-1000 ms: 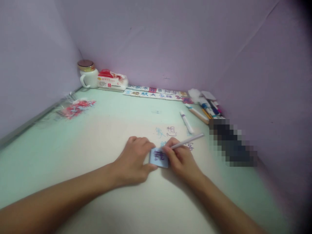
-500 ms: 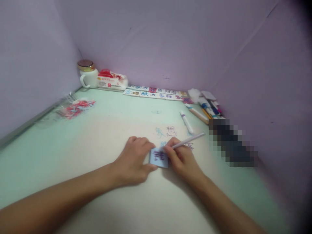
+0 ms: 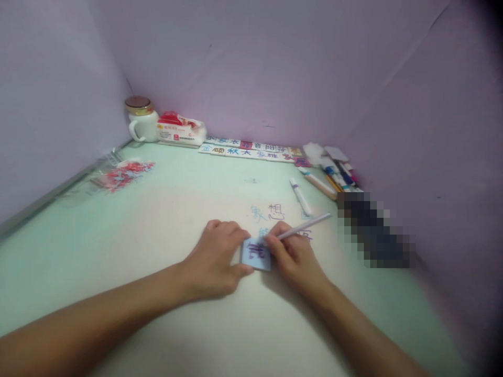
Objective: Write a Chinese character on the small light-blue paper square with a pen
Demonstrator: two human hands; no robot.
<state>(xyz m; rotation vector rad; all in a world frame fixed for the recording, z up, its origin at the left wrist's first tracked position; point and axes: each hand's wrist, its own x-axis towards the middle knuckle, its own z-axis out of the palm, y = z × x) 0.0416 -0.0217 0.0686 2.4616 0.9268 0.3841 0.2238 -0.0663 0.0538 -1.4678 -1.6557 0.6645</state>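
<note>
A small light-blue square card point(image 3: 255, 262) with a purple handwritten character lies on the pale surface in front of me. My left hand point(image 3: 220, 256) grips its left side, thumb at the lower corner and fingers at the upper one. Between the fingers of my right hand point(image 3: 293, 254) is a slim white marker pen point(image 3: 304, 226), slanting up to the right. Its tip is hidden by the fingers at the card's upper right. Just beyond the card, coloured characters point(image 3: 275, 211) are written on the surface; my right hand covers some of them.
A white marker cap or pen point(image 3: 301, 197) lies behind my right hand. Several pens point(image 3: 338, 175) are heaped at the right wall. Lettered tiles point(image 3: 251, 152) line the back, beside a tissue pack point(image 3: 181, 130) and a lidded white mug point(image 3: 143, 125). Red and blue bits point(image 3: 126, 174) lie at left.
The purple character on the card looks slightly different, with heavier strokes in its upper part. Both hands stay in nearly the same place.
</note>
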